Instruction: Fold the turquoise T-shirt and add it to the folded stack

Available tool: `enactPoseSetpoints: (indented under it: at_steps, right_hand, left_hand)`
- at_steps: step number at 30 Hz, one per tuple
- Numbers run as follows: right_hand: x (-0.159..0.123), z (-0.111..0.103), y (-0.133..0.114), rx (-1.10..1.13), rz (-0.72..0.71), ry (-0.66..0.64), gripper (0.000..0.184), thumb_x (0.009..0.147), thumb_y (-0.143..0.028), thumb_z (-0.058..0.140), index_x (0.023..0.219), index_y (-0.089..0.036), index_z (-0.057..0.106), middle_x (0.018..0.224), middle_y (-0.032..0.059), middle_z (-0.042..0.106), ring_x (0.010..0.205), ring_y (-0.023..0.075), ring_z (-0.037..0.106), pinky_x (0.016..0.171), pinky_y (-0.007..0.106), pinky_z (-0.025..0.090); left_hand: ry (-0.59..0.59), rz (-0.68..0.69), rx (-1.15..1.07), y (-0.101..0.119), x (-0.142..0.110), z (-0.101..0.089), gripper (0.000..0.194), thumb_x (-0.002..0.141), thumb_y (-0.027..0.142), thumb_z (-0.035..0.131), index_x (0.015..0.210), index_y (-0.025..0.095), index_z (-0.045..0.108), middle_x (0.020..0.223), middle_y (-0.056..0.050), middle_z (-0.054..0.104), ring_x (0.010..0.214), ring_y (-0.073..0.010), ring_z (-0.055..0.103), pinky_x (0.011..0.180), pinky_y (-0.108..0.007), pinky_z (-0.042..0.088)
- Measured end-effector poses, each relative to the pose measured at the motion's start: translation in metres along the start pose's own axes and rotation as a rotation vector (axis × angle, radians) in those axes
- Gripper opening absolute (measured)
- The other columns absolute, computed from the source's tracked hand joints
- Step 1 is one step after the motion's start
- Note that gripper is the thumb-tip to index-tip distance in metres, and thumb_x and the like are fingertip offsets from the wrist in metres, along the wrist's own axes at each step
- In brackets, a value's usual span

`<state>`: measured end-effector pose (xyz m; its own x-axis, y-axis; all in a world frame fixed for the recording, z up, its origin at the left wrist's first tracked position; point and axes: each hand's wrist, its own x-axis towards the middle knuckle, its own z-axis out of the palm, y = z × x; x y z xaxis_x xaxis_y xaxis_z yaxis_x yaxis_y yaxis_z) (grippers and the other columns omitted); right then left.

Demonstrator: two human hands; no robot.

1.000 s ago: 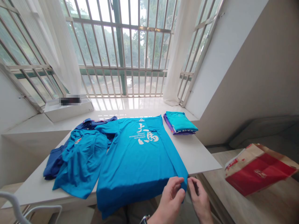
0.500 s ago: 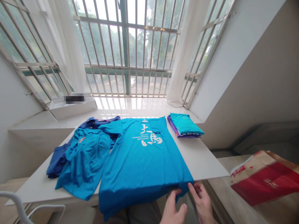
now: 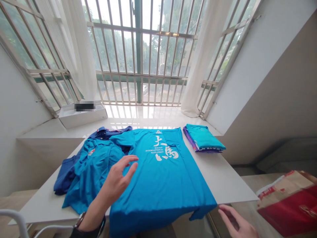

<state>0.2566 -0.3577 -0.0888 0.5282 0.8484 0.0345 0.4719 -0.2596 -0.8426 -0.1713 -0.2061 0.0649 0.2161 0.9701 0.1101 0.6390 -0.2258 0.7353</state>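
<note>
A blue T-shirt (image 3: 160,185) with white lettering lies spread on the white table (image 3: 223,178), its hem hanging over the front edge. Above its left part hovers my left hand (image 3: 119,181), thumb and fingers apart, nothing in it. Beside the shirt's lower right corner is my right hand (image 3: 236,221), also empty, with thumb and forefinger slightly parted; whether a fingertip brushes the cloth I cannot tell. To the left, a crumpled blue shirt (image 3: 86,178) lies on top of a dark blue collared shirt (image 3: 65,175), partly behind my left forearm.
A stack of folded clothes (image 3: 206,137) sits at the table's back right. On the white window sill (image 3: 138,115) stands a white box (image 3: 81,117). A red and beige paper bag (image 3: 289,205) is at the right, and a white curved tube (image 3: 15,216) at the lower left.
My left hand has left the shirt's hem and moved up and left over the cloth. My right hand has let go of the corner and shifted right. The view has shifted slightly.
</note>
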Motion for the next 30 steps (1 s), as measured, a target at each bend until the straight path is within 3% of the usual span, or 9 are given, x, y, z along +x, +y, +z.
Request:
enactPoseSetpoints:
  at_steps: [2, 4, 6, 9, 13, 17, 21, 25, 30]
  right_hand:
    - [0.015, 0.007, -0.054, 0.005, -0.097, 0.001, 0.037, 0.067, -0.057, 0.071, 0.085, -0.025, 0.075, 0.078, 0.0066, 0.075, 0.062, 0.0232, 0.068, 0.052, 0.028, 0.055]
    - [0.029, 0.025, -0.114, 0.069, -0.243, -0.078, 0.036, 0.076, -0.056, 0.067, 0.089, -0.023, 0.074, 0.079, 0.0067, 0.074, 0.068, 0.0218, 0.067, 0.059, 0.028, 0.055]
    - [0.043, 0.051, -0.169, 0.152, -0.373, -0.177, 0.035, 0.085, -0.053, 0.06, 0.089, -0.021, 0.071, 0.076, 0.0061, 0.072, 0.067, 0.02, 0.064, 0.062, 0.028, 0.054]
    - [0.065, 0.099, -0.231, 0.235, -0.534, -0.351, 0.033, 0.09, -0.05, 0.056, 0.086, -0.02, 0.068, 0.071, 0.0037, 0.068, 0.062, 0.016, 0.059, 0.058, 0.026, 0.05]
    - [0.101, 0.165, -0.283, 0.389, -0.617, -0.529, 0.03, 0.09, -0.049, 0.057, 0.087, -0.02, 0.066, 0.071, 0.0014, 0.067, 0.061, 0.0142, 0.059, 0.058, 0.026, 0.048]
    - [0.135, 0.214, -0.316, 0.455, -0.637, -0.602, 0.031, 0.087, -0.05, 0.06, 0.086, -0.02, 0.065, 0.07, 0.0009, 0.067, 0.059, 0.0136, 0.059, 0.057, 0.026, 0.049]
    - [0.162, 0.242, -0.331, 0.529, -0.579, -0.566, 0.034, 0.083, -0.053, 0.064, 0.082, -0.019, 0.064, 0.066, 0.0004, 0.065, 0.057, 0.0129, 0.058, 0.057, 0.026, 0.049]
    - [0.179, 0.255, -0.325, 0.538, -0.57, -0.559, 0.035, 0.083, -0.054, 0.063, 0.083, -0.019, 0.065, 0.067, 0.0007, 0.066, 0.059, 0.0129, 0.059, 0.059, 0.026, 0.05]
    - [0.19, 0.267, -0.308, 0.452, -0.548, -0.61, 0.034, 0.083, -0.053, 0.063, 0.083, -0.019, 0.066, 0.069, 0.001, 0.068, 0.06, 0.0132, 0.06, 0.06, 0.026, 0.05]
  left_hand:
    - [0.159, -0.097, 0.449, -0.022, 0.036, -0.028, 0.042, 0.09, 0.044, 0.048, 0.118, 0.017, 0.063, 0.132, -0.015, 0.058, 0.128, -0.0382, 0.046, 0.103, -0.048, 0.04]
    - [0.048, -0.193, 0.692, -0.044, 0.07, -0.046, 0.04, 0.09, 0.042, 0.048, 0.114, 0.014, 0.062, 0.121, -0.019, 0.063, 0.117, -0.0409, 0.054, 0.091, -0.049, 0.046]
    - [-0.104, -0.245, 0.687, -0.06, 0.103, -0.058, 0.046, 0.093, 0.049, 0.044, 0.118, 0.012, 0.056, 0.111, -0.019, 0.067, 0.106, -0.0375, 0.062, 0.082, -0.044, 0.049]
    - [-0.069, -0.283, 0.697, -0.073, 0.146, -0.066, 0.05, 0.093, 0.047, 0.046, 0.123, 0.007, 0.051, 0.121, -0.026, 0.062, 0.11, -0.0386, 0.06, 0.083, -0.042, 0.048]
    - [-0.107, -0.312, 0.637, -0.084, 0.186, -0.068, 0.043, 0.091, 0.043, 0.05, 0.109, 0.005, 0.056, 0.12, -0.026, 0.063, 0.109, -0.0371, 0.061, 0.087, -0.041, 0.046]
    - [-0.14, -0.301, 0.589, -0.098, 0.2, -0.064, 0.034, 0.086, 0.04, 0.057, 0.092, 0.007, 0.059, 0.108, -0.02, 0.068, 0.099, -0.0314, 0.063, 0.084, -0.036, 0.046]
    - [-0.177, -0.29, 0.554, -0.105, 0.204, -0.061, 0.027, 0.081, 0.038, 0.059, 0.087, 0.011, 0.06, 0.097, -0.015, 0.069, 0.089, -0.0287, 0.064, 0.079, -0.036, 0.047]
    - [-0.197, -0.256, 0.573, -0.109, 0.21, -0.063, 0.019, 0.078, 0.034, 0.059, 0.084, 0.017, 0.062, 0.097, -0.014, 0.07, 0.09, -0.0318, 0.065, 0.076, -0.038, 0.047]
    - [-0.196, -0.286, 0.515, -0.111, 0.209, -0.072, 0.033, 0.068, 0.036, 0.067, 0.095, 0.016, 0.065, 0.107, -0.015, 0.07, 0.093, -0.0323, 0.064, 0.076, -0.034, 0.047]
